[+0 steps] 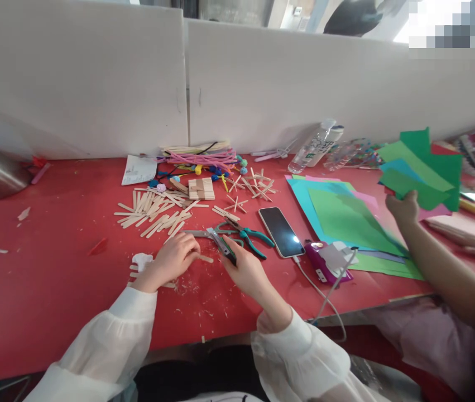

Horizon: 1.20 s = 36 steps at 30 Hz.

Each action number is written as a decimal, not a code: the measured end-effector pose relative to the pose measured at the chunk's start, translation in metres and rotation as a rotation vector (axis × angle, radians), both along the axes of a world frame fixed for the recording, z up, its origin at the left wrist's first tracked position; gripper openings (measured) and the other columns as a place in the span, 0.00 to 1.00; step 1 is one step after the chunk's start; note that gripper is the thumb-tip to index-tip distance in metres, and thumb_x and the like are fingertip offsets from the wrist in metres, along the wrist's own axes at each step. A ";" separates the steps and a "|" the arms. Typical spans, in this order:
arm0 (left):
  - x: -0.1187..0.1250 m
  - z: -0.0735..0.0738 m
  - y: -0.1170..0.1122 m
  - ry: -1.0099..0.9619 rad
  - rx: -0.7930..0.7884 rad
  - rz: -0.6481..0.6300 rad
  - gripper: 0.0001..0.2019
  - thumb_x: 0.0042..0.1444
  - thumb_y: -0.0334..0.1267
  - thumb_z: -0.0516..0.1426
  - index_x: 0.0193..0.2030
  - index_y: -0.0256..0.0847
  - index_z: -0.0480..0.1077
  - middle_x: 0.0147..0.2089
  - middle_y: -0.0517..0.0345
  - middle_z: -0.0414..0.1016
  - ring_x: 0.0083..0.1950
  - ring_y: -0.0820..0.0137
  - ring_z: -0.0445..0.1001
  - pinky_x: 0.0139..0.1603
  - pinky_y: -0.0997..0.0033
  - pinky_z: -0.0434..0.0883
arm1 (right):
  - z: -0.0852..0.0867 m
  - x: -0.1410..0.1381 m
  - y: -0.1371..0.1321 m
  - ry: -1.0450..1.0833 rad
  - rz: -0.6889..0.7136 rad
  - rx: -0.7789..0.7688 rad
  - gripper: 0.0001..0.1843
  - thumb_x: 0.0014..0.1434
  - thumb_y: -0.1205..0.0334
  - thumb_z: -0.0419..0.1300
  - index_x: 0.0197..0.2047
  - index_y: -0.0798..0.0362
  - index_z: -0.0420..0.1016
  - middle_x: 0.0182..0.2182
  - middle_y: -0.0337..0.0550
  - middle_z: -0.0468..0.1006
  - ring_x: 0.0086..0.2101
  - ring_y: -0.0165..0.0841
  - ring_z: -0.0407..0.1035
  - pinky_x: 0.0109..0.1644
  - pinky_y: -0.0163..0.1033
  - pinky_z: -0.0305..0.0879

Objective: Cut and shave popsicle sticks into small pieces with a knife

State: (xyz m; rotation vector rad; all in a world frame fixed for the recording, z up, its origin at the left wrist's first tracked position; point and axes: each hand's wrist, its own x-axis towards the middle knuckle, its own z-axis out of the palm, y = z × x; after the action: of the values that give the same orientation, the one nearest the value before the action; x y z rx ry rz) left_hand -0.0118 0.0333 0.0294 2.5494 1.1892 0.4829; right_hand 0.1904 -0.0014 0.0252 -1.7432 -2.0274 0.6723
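My left hand (178,254) pinches a wooden craft stick (206,258), whose end points right over the red table (70,290). In my right hand (246,268) is a utility knife (222,244), its tip aimed up and left, just above and right of the stick. Behind the knife lie teal-handled pliers (258,237) and scissors (197,233), partly covered by my hands. Wood shavings (189,286) are scattered below both hands. Beside my left wrist sit a crumpled white tissue (142,261) and a few more sticks, partly hidden by the hand.
Loose craft sticks (147,209), star-shaped stick pieces (258,187) and pipe cleaners (199,157) lie farther back. A phone (281,231) on a cable is right, near a purple power strip (325,262). A co-worker's hand (403,211) holds coloured paper (417,170) above stacked sheets.
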 end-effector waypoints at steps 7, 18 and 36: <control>-0.008 -0.006 0.002 -0.274 -0.007 0.210 0.07 0.61 0.35 0.48 0.32 0.41 0.62 0.33 0.58 0.67 0.38 0.68 0.68 0.41 0.68 0.67 | -0.002 -0.023 0.021 -0.077 0.061 0.066 0.24 0.55 0.66 0.53 0.56 0.58 0.66 0.44 0.53 0.76 0.42 0.40 0.71 0.44 0.42 0.66; -0.007 -0.014 0.000 -0.292 0.045 0.324 0.07 0.62 0.36 0.46 0.33 0.42 0.59 0.34 0.56 0.66 0.37 0.67 0.68 0.39 0.68 0.67 | 0.018 -0.033 0.040 0.151 0.204 0.144 0.17 0.62 0.55 0.50 0.27 0.54 0.72 0.26 0.43 0.74 0.31 0.34 0.65 0.37 0.37 0.60; 0.002 -0.006 -0.007 -0.188 0.219 0.154 0.08 0.64 0.33 0.43 0.33 0.42 0.55 0.33 0.58 0.61 0.36 0.67 0.63 0.38 0.67 0.65 | -0.006 -0.033 0.042 0.446 0.159 0.043 0.18 0.62 0.59 0.47 0.21 0.52 0.64 0.20 0.40 0.69 0.24 0.30 0.63 0.30 0.34 0.59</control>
State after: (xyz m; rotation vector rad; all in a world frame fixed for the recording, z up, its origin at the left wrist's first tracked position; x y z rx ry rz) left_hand -0.0102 0.0263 0.0231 2.5281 1.3322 0.9142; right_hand 0.1578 0.0411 0.0187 -1.2741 -1.8569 0.9617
